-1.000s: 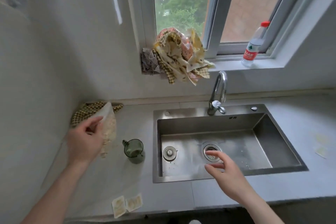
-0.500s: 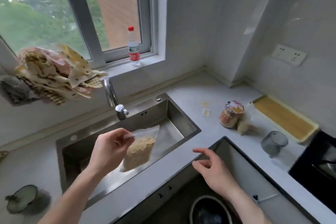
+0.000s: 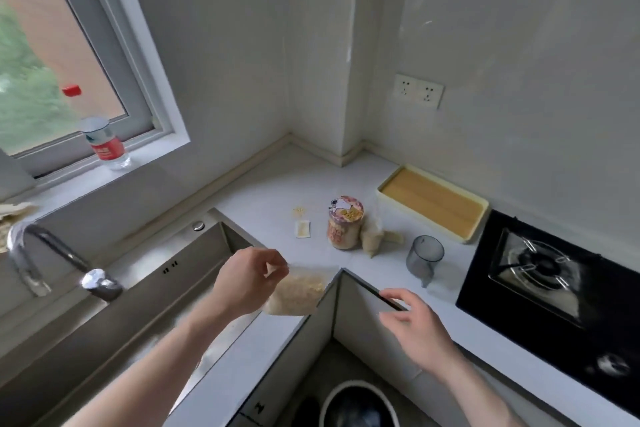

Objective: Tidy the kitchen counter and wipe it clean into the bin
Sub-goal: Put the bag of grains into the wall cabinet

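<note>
Counter (image 3: 270, 191) runs in an L round the corner, pale and flat, with the steel sink (image 3: 145, 291) sunk into it under and left of the grip. Black gas hob (image 3: 540, 274) lies far right of the grip, and a yellow tray (image 3: 433, 204) sits against the wall beyond it. Bin (image 3: 356, 402), dark with a pale rim, stands on the floor below and right of the grip. Left hand (image 3: 249, 282) pinches the top edge of a clear bag of pale grains (image 3: 294, 295), which hangs over the counter's inner corner. Right hand (image 3: 415, 329) hovers right of the bag, fingers loosely spread, holding nothing. Past the grip stand a printed cup (image 3: 344, 222), a grey measuring cup (image 3: 424, 256) and a small sachet (image 3: 302, 229).
</note>
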Available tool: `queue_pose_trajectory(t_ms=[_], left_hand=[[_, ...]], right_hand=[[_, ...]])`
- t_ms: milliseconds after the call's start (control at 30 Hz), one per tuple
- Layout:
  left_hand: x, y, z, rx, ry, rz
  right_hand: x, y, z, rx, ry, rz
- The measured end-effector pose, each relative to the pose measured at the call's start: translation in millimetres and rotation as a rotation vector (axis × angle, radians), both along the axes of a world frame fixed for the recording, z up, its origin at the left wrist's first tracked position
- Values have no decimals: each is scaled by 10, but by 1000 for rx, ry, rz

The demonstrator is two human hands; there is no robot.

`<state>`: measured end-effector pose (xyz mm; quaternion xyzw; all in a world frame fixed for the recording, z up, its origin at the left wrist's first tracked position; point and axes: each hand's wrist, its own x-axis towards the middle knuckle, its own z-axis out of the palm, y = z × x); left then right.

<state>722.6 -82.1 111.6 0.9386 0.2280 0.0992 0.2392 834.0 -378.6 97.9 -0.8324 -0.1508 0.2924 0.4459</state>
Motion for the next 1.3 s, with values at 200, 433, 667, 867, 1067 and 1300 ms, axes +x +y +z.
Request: queue_pose_trajectory(t_ms=[200,433,667,867,1067,1300], left_hand=[[1001,205,-256,-42,154,-212],[1898,396,-645,-125,219,-271],[2319,478,-874,-142,176,-194],[2288,499,-990,-41,186,-98],[2239,530,-838,17,201,-135],[2376,635,370,148,67,-298]], right_hand=[[407,142,-31,-73,4,-95],[727,183,-103,-113,-68,-188],[865,131,-44,-151,-79,-189],[942,80,16,-169,-78,-172],[1052,118,-14,-197,-125,-89],[1411,298,508,-149,-283,-19]])
